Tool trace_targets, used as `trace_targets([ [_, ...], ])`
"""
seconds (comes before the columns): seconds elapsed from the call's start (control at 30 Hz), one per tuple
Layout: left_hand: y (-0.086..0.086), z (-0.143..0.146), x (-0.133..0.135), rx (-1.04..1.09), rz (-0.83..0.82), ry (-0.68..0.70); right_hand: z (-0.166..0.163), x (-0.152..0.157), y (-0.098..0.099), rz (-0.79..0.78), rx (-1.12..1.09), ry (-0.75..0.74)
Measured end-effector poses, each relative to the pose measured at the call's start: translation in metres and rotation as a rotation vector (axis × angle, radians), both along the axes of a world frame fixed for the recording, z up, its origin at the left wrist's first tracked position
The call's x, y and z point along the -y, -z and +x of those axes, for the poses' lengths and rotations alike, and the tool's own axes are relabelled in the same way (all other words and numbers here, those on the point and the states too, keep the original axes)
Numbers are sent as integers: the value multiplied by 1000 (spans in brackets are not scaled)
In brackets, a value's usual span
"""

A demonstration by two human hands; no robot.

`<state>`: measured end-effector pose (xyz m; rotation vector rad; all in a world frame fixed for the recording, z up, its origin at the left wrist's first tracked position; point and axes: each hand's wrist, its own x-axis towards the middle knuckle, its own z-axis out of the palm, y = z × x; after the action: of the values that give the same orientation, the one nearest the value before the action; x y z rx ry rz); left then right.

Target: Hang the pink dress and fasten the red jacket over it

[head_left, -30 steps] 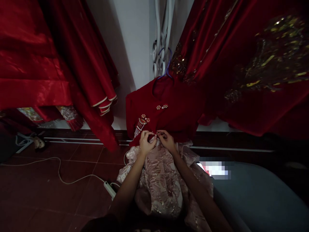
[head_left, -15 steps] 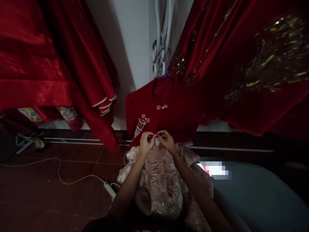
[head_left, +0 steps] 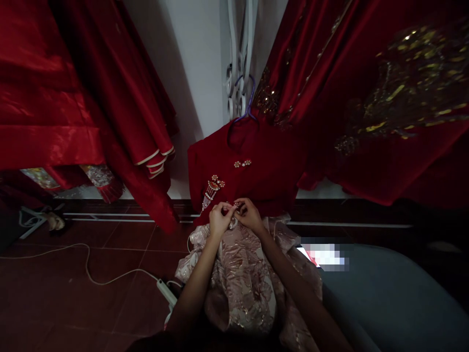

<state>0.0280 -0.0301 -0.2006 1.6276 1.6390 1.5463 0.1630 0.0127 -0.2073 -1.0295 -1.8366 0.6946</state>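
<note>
A dark red jacket [head_left: 274, 166] hangs by its neck from a purple hanger [head_left: 252, 100]. Paired jewelled flower clasps [head_left: 242, 164] sit on its chest, and a beaded tassel brooch [head_left: 210, 190] is pinned at one side. Low on the jacket's front, my left hand [head_left: 221, 217] pinches the jacket with thumb and forefinger. My right hand [head_left: 249, 214] is beside it, almost touching, its fingertips also closed on the jacket's front; small beads show there, but the exact piece is hidden. Below the hands, a pink ruffled dress [head_left: 249, 278] with gold glints spreads over my lap.
Red garments [head_left: 76, 88] hang at left, and a gold-sequinned red garment [head_left: 399, 93] at right. A lit phone [head_left: 308, 255] lies on a grey-blue seat [head_left: 388, 288]. A power strip [head_left: 166, 293] and white cable [head_left: 88, 264] lie on the tiled floor. White rails [head_left: 120, 217] run low behind.
Both hands stay at the jacket's lower front; the fingers have shifted slightly, the left thumb and forefinger now forming a rounder pinch. The whole view has moved a little.
</note>
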Motion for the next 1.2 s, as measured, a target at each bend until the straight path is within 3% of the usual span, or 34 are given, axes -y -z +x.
trace_targets([
  [0.1,-20,-2,-4,168,-66,196,0,4,-2,44,33,131],
  [0.3,-58,-15,-30,750,-89,114,1,10,-1,84,-110,220],
  [0.6,-64,-21,-34,1055,-178,327,2,9,-2,68,-132,194],
  [0.73,-66,-20,-32,1023,-164,347,2,9,-2,54,-125,190],
  [0.9,-67,-15,-34,888,-65,87,3,10,-4,52,-107,189],
  [1.0,-70,-9,-38,785,-140,90,4,10,-4,101,-78,230],
  [1.1,-85,-3,-45,493,-165,231,6,10,-4,140,-53,248],
  [1.2,-114,2,-57,132,132,253,7,11,-5,137,-44,230],
])
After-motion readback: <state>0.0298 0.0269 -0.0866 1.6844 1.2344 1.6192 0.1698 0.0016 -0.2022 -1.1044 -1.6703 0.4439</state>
